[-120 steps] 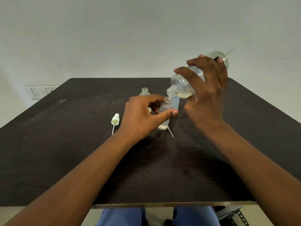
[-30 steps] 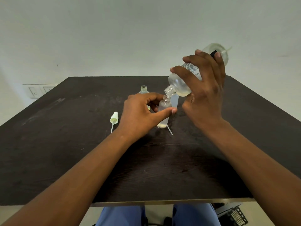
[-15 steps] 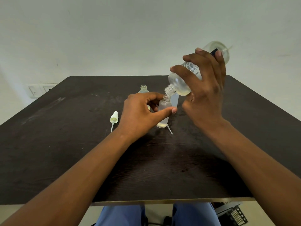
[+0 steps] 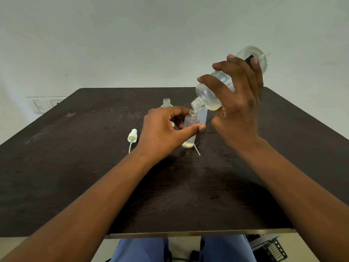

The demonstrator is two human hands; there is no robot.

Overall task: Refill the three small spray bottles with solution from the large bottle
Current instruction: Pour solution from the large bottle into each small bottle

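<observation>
Wall switches [image 4: 45, 105] at left edge, mid-height. Dark table [image 4: 75, 176] fills lower frame. Spray cap [image 4: 132, 136] with dip tube lies left of centre, apart from my hands. Open bottle [image 4: 167, 103] stands behind my left hand [image 4: 162, 133]. Left hand pinches small bottle [image 4: 190, 129] at centre, thumb across front; pale liquid low inside. Loose tube [image 4: 196, 149] just beside its base. Third bottle [image 4: 203, 115] behind, partly hidden. My right hand [image 4: 238, 103] wrapped round large bottle [image 4: 209, 95], tilted, mouth at small bottle's opening, base toward upper right.
</observation>
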